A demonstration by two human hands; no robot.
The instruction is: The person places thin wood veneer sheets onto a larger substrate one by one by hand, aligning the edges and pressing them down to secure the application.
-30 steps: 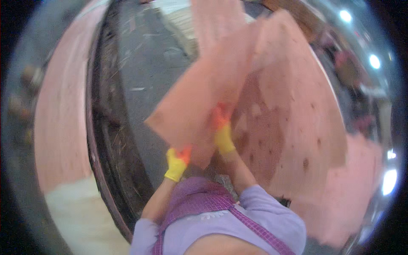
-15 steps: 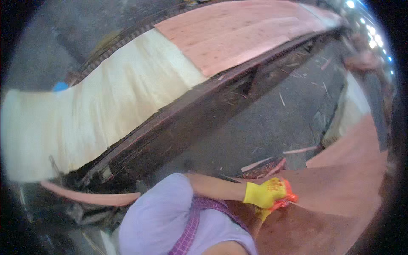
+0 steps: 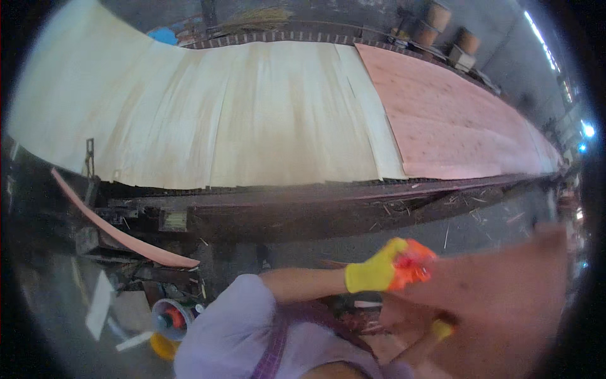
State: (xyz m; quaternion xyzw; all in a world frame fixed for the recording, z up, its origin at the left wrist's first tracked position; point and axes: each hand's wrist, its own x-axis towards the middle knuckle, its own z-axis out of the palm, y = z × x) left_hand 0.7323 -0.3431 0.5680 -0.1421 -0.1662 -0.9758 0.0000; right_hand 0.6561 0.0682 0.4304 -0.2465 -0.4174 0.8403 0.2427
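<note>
Two gloved hands, one reddish sheet (image 3: 505,294) at lower right, in front of the body. Right hand (image 3: 444,329): yellow part shows against the sheet, fingers hidden, can't tell grip. Left hand (image 3: 392,265): orange fingers closed on the sheet's left edge, no visible gap. One bucket (image 3: 172,318) and one curved pink strip (image 3: 117,232) at left. Beyond: long bench, pale veneer (image 3: 278,114) left (piece count unclear), pink veneer (image 3: 454,120) right. Far back: two brown cylinders (image 3: 433,24).
</note>
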